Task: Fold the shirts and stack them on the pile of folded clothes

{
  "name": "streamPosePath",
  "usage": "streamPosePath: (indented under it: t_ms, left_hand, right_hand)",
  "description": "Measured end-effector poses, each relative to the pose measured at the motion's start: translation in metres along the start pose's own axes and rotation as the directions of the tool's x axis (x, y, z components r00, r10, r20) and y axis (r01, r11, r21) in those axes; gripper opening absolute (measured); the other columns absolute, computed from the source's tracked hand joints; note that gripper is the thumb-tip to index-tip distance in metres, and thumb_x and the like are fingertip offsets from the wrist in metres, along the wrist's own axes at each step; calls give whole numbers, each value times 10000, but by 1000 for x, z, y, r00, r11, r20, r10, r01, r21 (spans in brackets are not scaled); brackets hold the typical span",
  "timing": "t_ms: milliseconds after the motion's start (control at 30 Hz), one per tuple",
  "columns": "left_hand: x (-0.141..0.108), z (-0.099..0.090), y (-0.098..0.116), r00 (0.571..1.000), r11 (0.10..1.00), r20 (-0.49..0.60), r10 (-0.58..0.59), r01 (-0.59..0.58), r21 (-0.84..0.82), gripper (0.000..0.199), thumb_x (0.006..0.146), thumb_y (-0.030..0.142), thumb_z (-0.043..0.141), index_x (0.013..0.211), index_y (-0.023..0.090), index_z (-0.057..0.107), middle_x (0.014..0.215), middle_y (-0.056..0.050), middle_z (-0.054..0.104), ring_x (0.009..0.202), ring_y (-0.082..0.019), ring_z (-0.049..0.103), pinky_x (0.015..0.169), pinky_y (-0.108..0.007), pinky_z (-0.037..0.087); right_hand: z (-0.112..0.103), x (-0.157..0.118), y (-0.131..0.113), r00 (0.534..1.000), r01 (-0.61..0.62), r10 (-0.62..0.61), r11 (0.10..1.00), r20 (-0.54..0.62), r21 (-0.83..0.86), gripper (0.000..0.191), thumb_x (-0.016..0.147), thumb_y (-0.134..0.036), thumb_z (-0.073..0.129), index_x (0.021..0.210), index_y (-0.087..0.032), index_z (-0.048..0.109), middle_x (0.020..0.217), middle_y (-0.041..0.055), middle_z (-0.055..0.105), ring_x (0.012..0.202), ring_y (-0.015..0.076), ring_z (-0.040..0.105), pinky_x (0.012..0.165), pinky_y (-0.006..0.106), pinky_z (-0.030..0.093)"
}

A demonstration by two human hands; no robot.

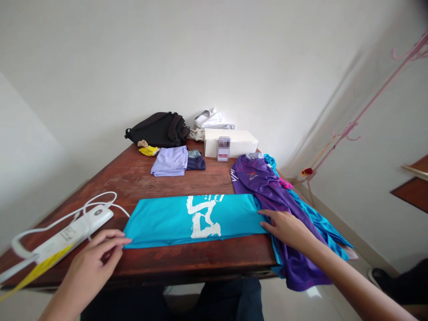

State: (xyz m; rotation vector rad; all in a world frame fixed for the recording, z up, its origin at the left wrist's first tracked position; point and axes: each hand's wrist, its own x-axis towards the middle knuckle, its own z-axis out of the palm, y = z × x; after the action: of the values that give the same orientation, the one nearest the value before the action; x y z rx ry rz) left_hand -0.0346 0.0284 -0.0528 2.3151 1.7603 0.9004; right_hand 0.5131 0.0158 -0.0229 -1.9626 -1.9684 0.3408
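So, near row, left to right: a white plastic power strip (67, 234) with looped white cables and a yellow strap (36, 269) lies on a dark reddish-brown wooden counter (133, 178), just beside the left hand (93, 263). Left hand open, fingers extended, tips touching the left end of a folded turquoise T-shirt with a large white print (187, 220); no grasp seen. The shirt lies flat in a long band across the near part of the counter. Right hand (284, 229) also open, fingers spread and resting on the shirt's right end, holding nothing. Just right of it, a crumpled purple jersey (267, 191) lies over a shiny turquoise garment (321, 227); both hang past the counter's right edge.

Far row, left to right: a black backpack (157, 130), a small yellow item (149, 151), a folded lavender cloth (170, 161), a folded navy cloth (195, 163), a white cardboard box with a blurred label (230, 142), and a white cloth (210, 119) behind the box.
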Motion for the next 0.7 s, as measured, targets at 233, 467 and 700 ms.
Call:
streamPosePath:
  t_ms: [233, 467, 700]
  left_hand:
    - [67, 13, 77, 990, 990, 71, 123, -118, -80, 481, 1020, 532, 407, 1314, 253, 665, 1457, -63, 600, 1342, -277, 565, 1144, -453, 453]
    - [100, 105, 142, 927, 939, 297, 230, -292, 184, 528, 1046, 403, 411, 1546, 240, 455, 1650, -110, 340, 1528, -354, 293, 1191, -573, 342]
    - [71, 113, 137, 955, 929, 241, 174, -240, 282, 640, 991, 560, 475, 1577, 314, 395, 1687, -66, 246, 1540, -404, 233, 1176, -684, 268]
  right_hand:
    - [12, 31, -65, 971, 208, -217, 973, -96, -100, 425, 1013, -403, 474, 1352, -216, 651, 1300, 145, 659, 1235, 326, 598, 1105, 454, 428]
    - [84, 58, -128, 940, 341, -338, 937, 48, -72, 644, 1039, -550, 402, 1576, -196, 407, 1677, 133, 285, 1557, 392, 178, 1216, 597, 251]
    - [89, 51, -85, 988, 154, -153, 975, 20, -158, 651, 1030, -625, 362, 1596, -304, 364, 1699, 71, 228, 1569, 389, 119, 1211, 661, 160]
